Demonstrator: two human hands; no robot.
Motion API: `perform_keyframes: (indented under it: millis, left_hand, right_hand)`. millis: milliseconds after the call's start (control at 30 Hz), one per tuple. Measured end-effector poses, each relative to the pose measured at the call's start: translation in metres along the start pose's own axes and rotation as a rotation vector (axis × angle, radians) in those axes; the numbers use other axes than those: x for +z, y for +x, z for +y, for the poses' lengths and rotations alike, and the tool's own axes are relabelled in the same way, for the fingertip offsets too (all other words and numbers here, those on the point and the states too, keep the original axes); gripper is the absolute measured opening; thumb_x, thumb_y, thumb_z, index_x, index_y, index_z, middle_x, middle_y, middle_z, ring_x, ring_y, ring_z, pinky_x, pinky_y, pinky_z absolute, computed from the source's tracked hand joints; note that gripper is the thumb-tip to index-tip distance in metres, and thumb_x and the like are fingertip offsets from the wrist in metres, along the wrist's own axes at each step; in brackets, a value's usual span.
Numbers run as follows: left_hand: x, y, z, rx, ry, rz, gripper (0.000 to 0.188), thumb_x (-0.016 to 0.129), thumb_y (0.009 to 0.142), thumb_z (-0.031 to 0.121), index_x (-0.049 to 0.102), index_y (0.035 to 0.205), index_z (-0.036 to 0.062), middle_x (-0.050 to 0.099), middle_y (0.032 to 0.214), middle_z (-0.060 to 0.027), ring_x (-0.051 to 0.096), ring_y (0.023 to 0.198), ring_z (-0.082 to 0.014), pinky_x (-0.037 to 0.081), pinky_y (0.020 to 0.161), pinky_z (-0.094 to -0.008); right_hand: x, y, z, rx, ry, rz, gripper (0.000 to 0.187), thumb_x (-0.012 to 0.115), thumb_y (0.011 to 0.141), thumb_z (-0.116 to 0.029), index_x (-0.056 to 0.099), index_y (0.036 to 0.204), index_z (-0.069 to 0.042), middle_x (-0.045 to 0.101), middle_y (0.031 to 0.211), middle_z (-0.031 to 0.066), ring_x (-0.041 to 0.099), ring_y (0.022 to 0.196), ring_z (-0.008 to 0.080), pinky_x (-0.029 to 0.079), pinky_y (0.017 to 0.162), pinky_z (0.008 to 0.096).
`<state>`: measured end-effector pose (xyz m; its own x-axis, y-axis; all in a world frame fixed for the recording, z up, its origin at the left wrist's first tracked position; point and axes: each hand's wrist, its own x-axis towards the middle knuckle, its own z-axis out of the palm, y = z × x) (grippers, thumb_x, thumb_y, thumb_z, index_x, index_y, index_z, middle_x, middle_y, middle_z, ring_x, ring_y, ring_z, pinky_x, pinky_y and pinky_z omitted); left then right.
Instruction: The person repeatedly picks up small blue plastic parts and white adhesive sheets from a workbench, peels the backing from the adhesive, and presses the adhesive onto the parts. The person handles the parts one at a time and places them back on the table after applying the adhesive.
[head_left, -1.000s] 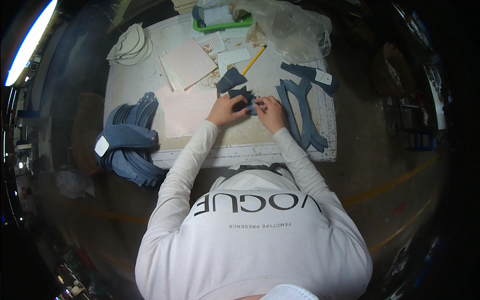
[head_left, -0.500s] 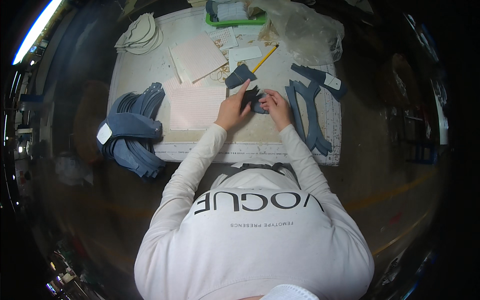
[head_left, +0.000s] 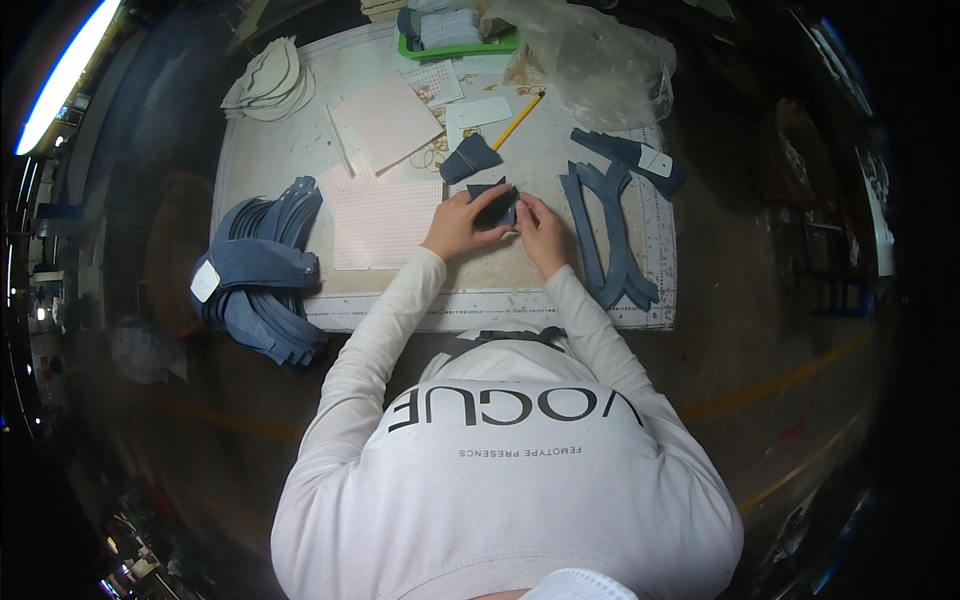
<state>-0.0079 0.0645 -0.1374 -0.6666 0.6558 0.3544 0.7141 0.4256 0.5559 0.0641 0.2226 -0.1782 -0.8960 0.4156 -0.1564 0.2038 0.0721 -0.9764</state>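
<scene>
Between my hands, over the middle of the table, is a small stack of dark blue-grey cut pieces point(head_left: 492, 213), leather or fabric. My left hand point(head_left: 466, 222) grips its left side, thumb along the near edge and forefinger across the top. At the right edge, my right hand point(head_left: 540, 230) pinches the stack with thumb and fingers. Just beyond lies a similar bundle point(head_left: 470, 158) with a thin band around it. A yellow pencil point(head_left: 520, 120) rests beside that bundle. Long curved blue strips point(head_left: 610, 235) lie to the right of my right hand.
A large fanned pile of blue pieces point(head_left: 262, 262) hangs over the table's left edge. Pinkish printed sheets point(head_left: 388, 225) lie left of centre. Farther off are white cut pieces point(head_left: 270, 85), a green tray point(head_left: 460, 50), a plastic bag point(head_left: 610, 70) and a blue bundle with a white tag point(head_left: 655, 162).
My left forefinger, extended earlier, now bends over the dark stack. My right hand has closed in on the stack's right edge. The whole view has shifted slightly.
</scene>
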Motion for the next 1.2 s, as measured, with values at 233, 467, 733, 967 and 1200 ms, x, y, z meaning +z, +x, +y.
perform_keyframes:
  millis: [233,467,733,967,1200]
  left_hand:
    - [-0.024,-0.015,0.025,-0.269,-0.363,0.158,0.061,0.073,0.079,0.017,0.05,0.134,0.011,0.061,0.109,-0.0092,0.064,0.082,-0.0179,0.053,0.07,-0.0295]
    - [-0.065,-0.109,-0.025,-0.762,0.094,0.588,0.035,0.07,0.081,0.019,0.064,0.112,0.0037,0.061,0.105,-0.0126,0.06,0.095,-0.0262,0.049,0.082,-0.0362]
    - [-0.088,-0.179,-0.067,-0.828,0.403,0.469,0.052,0.076,0.075,0.03,0.062,0.114,-0.0014,0.058,0.115,-0.0215,0.053,0.108,-0.0387,0.039,0.098,-0.0446]
    - [-0.087,-0.174,-0.068,-0.925,0.386,0.483,0.06,0.08,0.068,0.031,0.062,0.115,-0.0001,0.061,0.109,-0.0221,0.058,0.101,-0.035,0.045,0.091,-0.0421]
    - [-0.091,-0.179,-0.047,-1.154,-0.603,0.716,0.049,0.073,0.08,0.032,0.06,0.112,-0.0022,0.068,0.099,-0.0148,0.068,0.083,-0.0248,0.055,0.072,-0.0329]
  right_hand:
    - [-0.005,0.012,-0.013,0.197,0.269,-0.193,0.047,0.066,0.089,-0.029,0.053,0.121,0.003,0.066,0.091,0.0092,0.065,0.086,0.0204,0.06,0.062,0.0321]
    - [-0.007,0.019,-0.085,-0.599,-0.335,-0.321,0.033,0.063,0.079,0.001,0.06,0.111,-0.007,0.067,0.099,0.0153,0.067,0.089,0.0322,0.051,0.083,0.0356]
    - [0.008,0.127,-0.079,-0.344,-0.121,-0.359,0.031,0.064,0.086,-0.004,0.06,0.116,-0.007,0.068,0.102,0.011,0.066,0.095,0.0191,0.053,0.087,0.0345]
    - [0.006,0.133,-0.055,-0.361,-0.698,-0.054,0.038,0.066,0.083,-0.006,0.058,0.12,-0.008,0.062,0.096,0.0117,0.063,0.083,0.0218,0.053,0.076,0.0331]
    - [0.042,0.018,-0.073,-0.602,-0.278,-0.566,0.018,0.065,0.082,-0.005,0.068,0.1,-0.004,0.063,0.088,0.0099,0.065,0.079,0.0209,0.053,0.069,0.0295]
